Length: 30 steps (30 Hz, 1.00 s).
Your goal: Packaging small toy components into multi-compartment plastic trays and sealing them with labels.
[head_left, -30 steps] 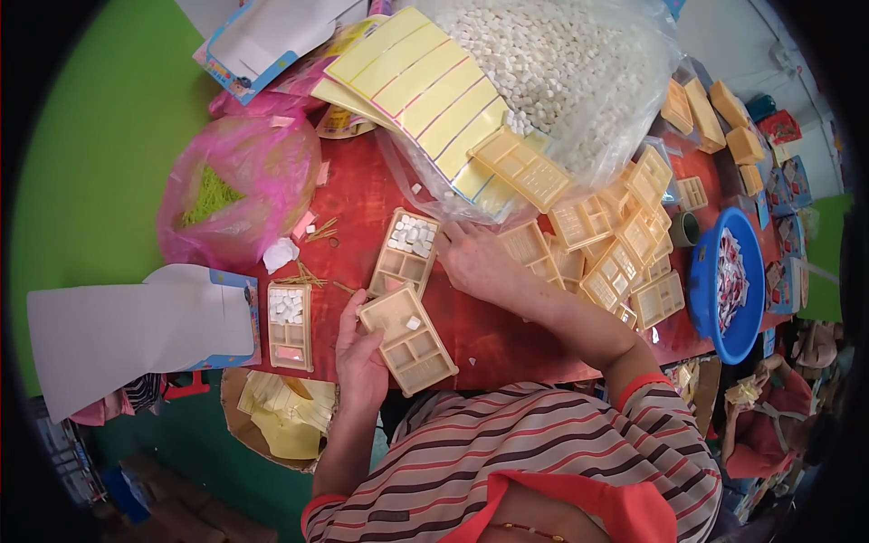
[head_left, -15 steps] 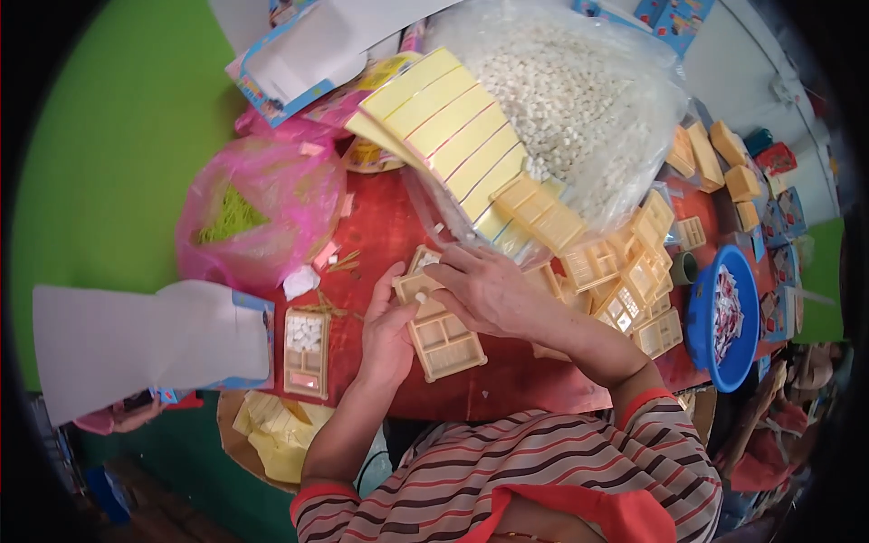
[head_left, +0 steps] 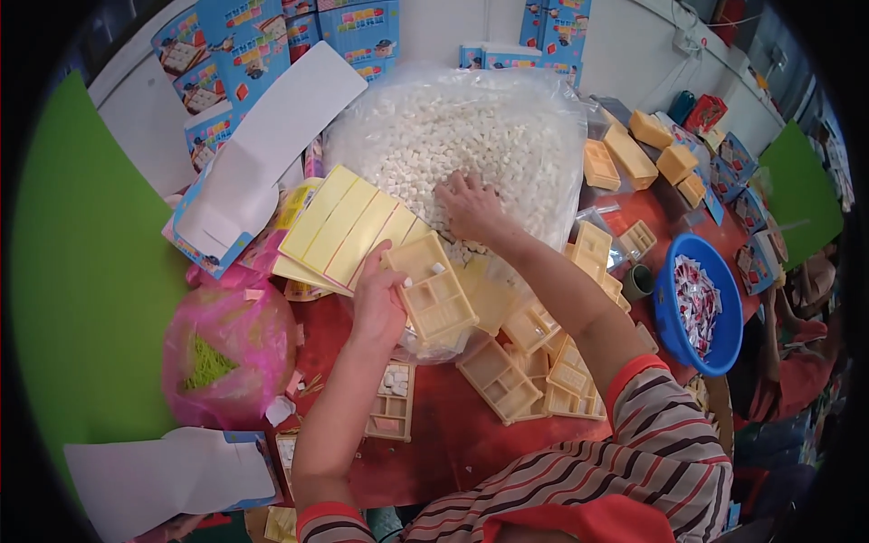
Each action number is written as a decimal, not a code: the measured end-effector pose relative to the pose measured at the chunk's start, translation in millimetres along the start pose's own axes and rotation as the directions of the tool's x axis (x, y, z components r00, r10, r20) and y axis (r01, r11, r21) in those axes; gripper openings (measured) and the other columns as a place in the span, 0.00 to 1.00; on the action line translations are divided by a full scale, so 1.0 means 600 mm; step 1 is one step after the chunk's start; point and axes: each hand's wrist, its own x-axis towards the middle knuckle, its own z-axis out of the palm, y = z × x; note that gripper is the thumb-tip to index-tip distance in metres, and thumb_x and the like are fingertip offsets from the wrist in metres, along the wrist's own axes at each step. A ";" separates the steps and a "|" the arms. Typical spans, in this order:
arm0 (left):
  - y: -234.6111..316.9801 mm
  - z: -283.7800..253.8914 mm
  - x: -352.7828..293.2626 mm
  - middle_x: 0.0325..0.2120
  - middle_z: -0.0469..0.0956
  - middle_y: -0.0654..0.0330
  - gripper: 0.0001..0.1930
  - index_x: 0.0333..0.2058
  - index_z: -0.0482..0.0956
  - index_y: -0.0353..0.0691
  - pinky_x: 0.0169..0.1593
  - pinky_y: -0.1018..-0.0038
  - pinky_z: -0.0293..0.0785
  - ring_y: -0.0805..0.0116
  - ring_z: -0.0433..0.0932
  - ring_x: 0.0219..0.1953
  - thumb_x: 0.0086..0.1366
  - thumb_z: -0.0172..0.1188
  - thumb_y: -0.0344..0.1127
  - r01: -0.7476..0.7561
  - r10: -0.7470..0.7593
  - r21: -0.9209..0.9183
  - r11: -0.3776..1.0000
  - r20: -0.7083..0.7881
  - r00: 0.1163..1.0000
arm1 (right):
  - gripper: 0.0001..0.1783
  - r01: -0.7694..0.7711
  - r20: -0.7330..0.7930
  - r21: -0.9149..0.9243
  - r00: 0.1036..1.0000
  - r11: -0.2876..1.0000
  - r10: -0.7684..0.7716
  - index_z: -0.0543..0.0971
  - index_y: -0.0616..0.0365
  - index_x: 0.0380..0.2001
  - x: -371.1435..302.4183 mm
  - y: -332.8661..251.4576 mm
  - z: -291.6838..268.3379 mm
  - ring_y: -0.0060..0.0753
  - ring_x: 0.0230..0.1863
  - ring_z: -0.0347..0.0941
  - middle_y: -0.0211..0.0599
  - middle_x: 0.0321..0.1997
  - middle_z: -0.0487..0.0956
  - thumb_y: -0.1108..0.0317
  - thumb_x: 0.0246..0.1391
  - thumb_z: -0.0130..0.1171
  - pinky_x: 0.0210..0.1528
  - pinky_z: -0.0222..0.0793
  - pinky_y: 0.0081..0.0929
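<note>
My left hand (head_left: 378, 297) grips a cream plastic compartment tray (head_left: 445, 308) by its left edge, raised and tilted above the table. One small white piece (head_left: 438, 268) lies in the tray's upper compartment; another white piece shows by my left thumb. My right hand (head_left: 472, 210) reaches into a large clear plastic bag (head_left: 563, 195) full of white cube-like pieces (head_left: 407, 149). Its fingers are spread over the heap, and the fingertips are partly sunk among the pieces. Below my left hand, a tray partly filled with white pieces (head_left: 392, 404) rests on the red table (head_left: 434, 466).
Several cream trays (head_left: 501, 380) are piled at right of centre. A blue basin (head_left: 667, 312) of small packets stands farther right. Yellow card sheets (head_left: 348, 226) lie left of the bag. A pink bag (head_left: 258, 335) holds green strands. Open boxes (head_left: 217, 222) stand at left.
My hands have parted: the right one went from the tray into the bag of white pieces, and the left lifted the tray toward the bag. The view has tilted up.
</note>
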 end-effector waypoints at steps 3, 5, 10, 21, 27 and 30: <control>-0.023 0.022 0.065 0.53 0.70 0.47 0.31 0.62 0.60 0.31 0.61 0.60 0.74 0.57 0.75 0.54 0.56 0.46 0.17 0.040 -0.039 0.034 0.999 -0.023 0.999 | 0.21 0.078 -0.097 0.167 0.993 0.983 -0.063 0.77 0.48 0.48 0.024 0.044 0.037 0.52 0.54 0.71 0.44 0.51 0.72 0.69 0.47 0.60 0.49 0.73 0.48; -0.041 0.021 0.106 0.52 0.71 0.46 0.31 0.61 0.60 0.30 0.60 0.61 0.74 0.57 0.75 0.54 0.55 0.46 0.17 0.071 -0.070 0.045 0.996 -0.038 0.997 | 0.18 0.035 -0.122 0.280 0.993 0.959 0.000 0.78 0.50 0.44 0.046 0.066 0.041 0.50 0.51 0.72 0.44 0.47 0.73 0.71 0.47 0.59 0.47 0.73 0.44; -0.074 0.032 0.191 0.47 0.73 0.50 0.28 0.58 0.63 0.33 0.56 0.60 0.77 0.57 0.77 0.50 0.55 0.45 0.16 0.078 -0.078 0.055 0.995 -0.014 0.997 | 0.12 -0.010 -0.121 0.658 0.986 0.753 0.119 0.81 0.53 0.38 0.078 0.089 0.021 0.48 0.43 0.74 0.45 0.40 0.74 0.73 0.47 0.60 0.43 0.73 0.40; -0.115 0.029 0.234 0.51 0.72 0.49 0.31 0.59 0.61 0.39 0.52 0.48 0.79 0.52 0.77 0.50 0.55 0.44 0.15 0.140 -0.135 -0.082 0.987 0.063 0.989 | 0.22 0.139 -0.082 0.825 0.988 0.548 -0.128 0.79 0.54 0.50 0.001 0.073 0.002 0.47 0.56 0.73 0.47 0.56 0.74 0.64 0.50 0.64 0.54 0.72 0.36; -0.110 0.029 0.196 0.54 0.69 0.45 0.37 0.63 0.55 0.37 0.55 0.52 0.78 0.49 0.76 0.53 0.51 0.43 0.14 0.132 -0.130 -0.072 0.989 0.030 0.991 | 0.23 0.175 -0.047 0.716 0.978 0.676 -0.204 0.74 0.55 0.58 -0.051 0.062 -0.020 0.48 0.58 0.72 0.46 0.63 0.71 0.71 0.58 0.56 0.56 0.71 0.32; -0.101 0.038 0.156 0.56 0.67 0.43 0.41 0.67 0.50 0.35 0.57 0.55 0.77 0.49 0.75 0.55 0.51 0.42 0.14 0.135 -0.128 -0.085 0.987 0.083 0.988 | 0.24 0.084 -0.056 0.867 0.996 0.490 -0.073 0.71 0.55 0.61 -0.072 0.065 -0.037 0.49 0.59 0.72 0.47 0.64 0.70 0.71 0.60 0.54 0.57 0.70 0.34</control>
